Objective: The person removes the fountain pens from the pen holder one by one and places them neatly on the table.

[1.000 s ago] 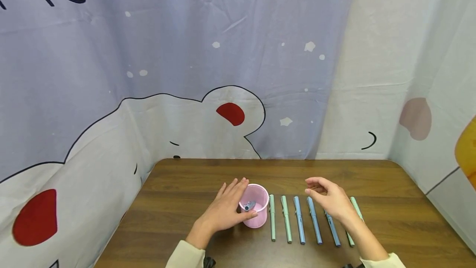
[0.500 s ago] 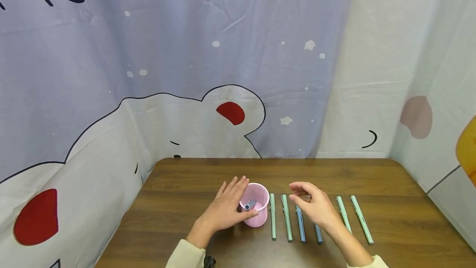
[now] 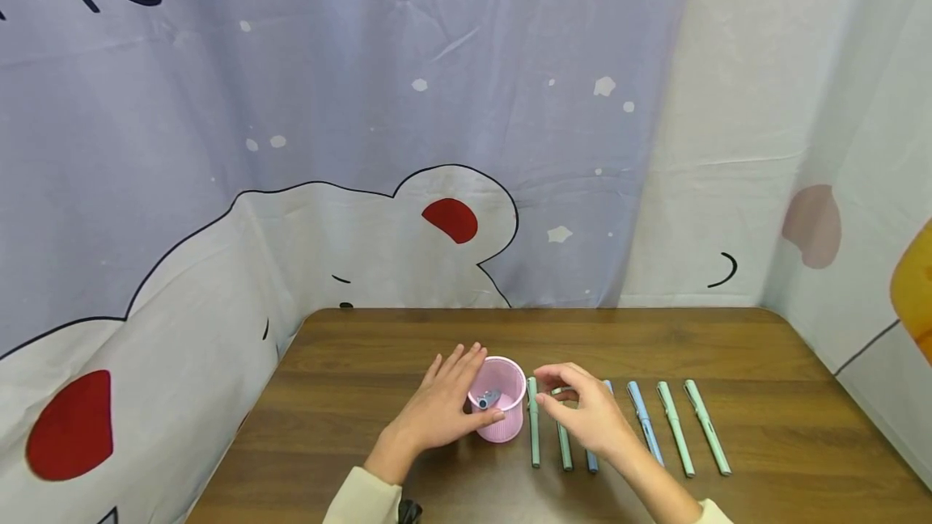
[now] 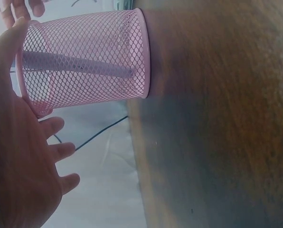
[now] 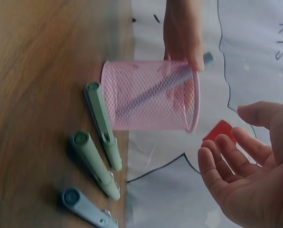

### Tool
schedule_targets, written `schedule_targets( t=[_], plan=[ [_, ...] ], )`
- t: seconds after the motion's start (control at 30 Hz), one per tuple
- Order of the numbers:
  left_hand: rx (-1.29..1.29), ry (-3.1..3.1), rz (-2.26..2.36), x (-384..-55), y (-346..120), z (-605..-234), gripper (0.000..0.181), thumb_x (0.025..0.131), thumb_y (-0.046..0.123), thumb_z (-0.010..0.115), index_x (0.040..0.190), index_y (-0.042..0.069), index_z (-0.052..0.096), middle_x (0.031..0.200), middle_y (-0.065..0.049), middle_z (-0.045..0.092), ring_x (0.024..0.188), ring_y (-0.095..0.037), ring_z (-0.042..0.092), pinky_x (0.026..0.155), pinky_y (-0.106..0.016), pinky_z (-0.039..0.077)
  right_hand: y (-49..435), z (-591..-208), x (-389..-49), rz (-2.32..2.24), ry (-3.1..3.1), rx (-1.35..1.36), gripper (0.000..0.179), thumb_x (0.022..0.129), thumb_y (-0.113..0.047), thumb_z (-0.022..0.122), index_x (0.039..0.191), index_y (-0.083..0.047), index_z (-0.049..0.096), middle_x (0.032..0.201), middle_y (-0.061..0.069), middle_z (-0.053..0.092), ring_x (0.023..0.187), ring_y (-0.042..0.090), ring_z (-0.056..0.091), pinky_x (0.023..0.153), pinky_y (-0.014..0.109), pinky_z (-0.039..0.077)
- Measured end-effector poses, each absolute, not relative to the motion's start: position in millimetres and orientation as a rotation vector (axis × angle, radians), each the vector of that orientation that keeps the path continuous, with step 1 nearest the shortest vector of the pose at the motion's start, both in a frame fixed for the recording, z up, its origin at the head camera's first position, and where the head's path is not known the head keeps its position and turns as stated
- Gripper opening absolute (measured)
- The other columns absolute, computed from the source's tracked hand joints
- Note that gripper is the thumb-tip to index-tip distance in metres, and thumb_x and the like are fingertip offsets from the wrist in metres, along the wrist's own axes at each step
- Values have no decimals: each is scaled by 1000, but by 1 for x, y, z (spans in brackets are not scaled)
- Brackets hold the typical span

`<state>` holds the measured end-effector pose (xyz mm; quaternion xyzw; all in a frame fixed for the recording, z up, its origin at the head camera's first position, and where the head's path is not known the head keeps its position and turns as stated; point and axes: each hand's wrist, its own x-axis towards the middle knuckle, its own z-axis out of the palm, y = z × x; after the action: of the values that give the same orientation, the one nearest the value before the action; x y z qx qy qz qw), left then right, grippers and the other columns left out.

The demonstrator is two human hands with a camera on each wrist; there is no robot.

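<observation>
My left hand (image 3: 435,415) holds the rim of a pink mesh pen cup (image 3: 502,428), thumb across the near side and fingers splayed along the far side. Inside the cup leans one blue-grey pen (image 5: 208,59), its end sticking out past the rim in the right wrist view. My right hand (image 3: 586,411) hovers over the row of pens just right of the cup, fingers loosely bent and holding nothing. Under it, a green pen (image 3: 564,447) and a blue pen (image 3: 591,461) are partly hidden. Another green pen (image 3: 535,427) lies closest to the cup.
Farther right along the row lie a blue pen (image 3: 645,423), a green pen (image 3: 675,429) and another green pen (image 3: 707,427), spaced apart. All rest on a brown wooden table (image 3: 379,334). A printed curtain (image 3: 349,103) hangs behind its far edge.
My right hand has moved left over the row, from the right-hand pens to those near the cup, uncovering the pens at right. The left hand and cup stay put.
</observation>
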<state>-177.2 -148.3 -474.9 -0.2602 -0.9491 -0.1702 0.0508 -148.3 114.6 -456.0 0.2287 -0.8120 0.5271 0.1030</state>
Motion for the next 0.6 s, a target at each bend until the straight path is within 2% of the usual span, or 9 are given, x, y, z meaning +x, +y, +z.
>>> schedule_targets(
  t=[0.23,0.43,0.6],
  plan=[
    [-790,-2892,-531,-177,-148,-474,100,89,82,44,163,19,22,168,0,23,156,-24,16,123,-59,13,98,-459,-144,1451,-2338,773,29,87,-6,78,115,-5,70,108,7,70,97,18,68,83,36,61],
    [-784,-2895,-511,-177,-148,-475,100,89,82,43,163,19,21,168,0,22,156,-24,15,123,-59,13,88,-459,-140,1384,-2303,802,30,86,-4,78,114,-11,70,108,-2,69,97,20,68,82,31,60],
    [-782,-2896,-512,-177,-148,-475,100,89,82,44,163,19,21,168,0,22,156,-24,15,123,-59,12,80,-460,-138,1347,-2287,810,29,85,-5,79,112,-12,71,107,-7,68,95,15,67,82,33,60]
  ],
)
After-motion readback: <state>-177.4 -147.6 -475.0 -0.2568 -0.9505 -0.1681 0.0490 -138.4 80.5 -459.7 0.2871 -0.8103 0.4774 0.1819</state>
